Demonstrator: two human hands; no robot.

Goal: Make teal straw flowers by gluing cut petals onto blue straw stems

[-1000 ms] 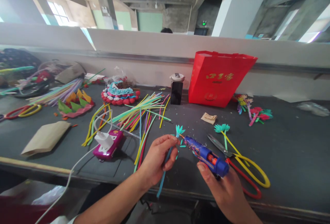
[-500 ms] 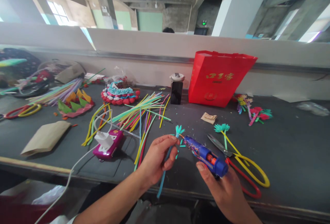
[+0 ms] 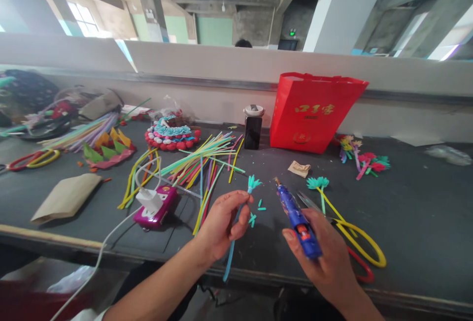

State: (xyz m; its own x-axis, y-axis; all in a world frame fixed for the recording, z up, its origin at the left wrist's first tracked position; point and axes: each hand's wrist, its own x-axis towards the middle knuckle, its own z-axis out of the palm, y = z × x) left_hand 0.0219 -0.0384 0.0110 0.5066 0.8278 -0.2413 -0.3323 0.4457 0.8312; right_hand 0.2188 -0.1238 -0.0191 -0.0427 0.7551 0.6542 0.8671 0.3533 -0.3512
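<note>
Between thumb and fingers, my left hand (image 3: pixel 227 222) pinches a pipe-cleaner flower (image 3: pixel 253 184) with turquoise petals on top and a blue stem hanging below the hand. My right hand (image 3: pixel 325 247) is wrapped round a blue glue gun (image 3: pixel 297 220), its nozzle pointing up and away, apart from the flower. Several short turquoise pieces (image 3: pixel 253 220) lie on the table between the hands. Right of the glue gun are scissors (image 3: pixel 364 247) with red and yellow handles, partly hidden by my right hand. A finished-looking turquoise flower (image 3: pixel 318 183) lies by their blades.
Loose coloured pipe cleaners (image 3: pixel 199 158) are spread left of centre, near a purple power socket (image 3: pixel 157 208) with a white plug and cable. A phone (image 3: pixel 253 131) leans on a cup, beside a red bag (image 3: pixel 318 112). A brown paper packet (image 3: pixel 66 198) lies left.
The glue gun has moved right, away from the flower, and its nozzle tilts further upward. My left hand has shifted slightly left with the flower.
</note>
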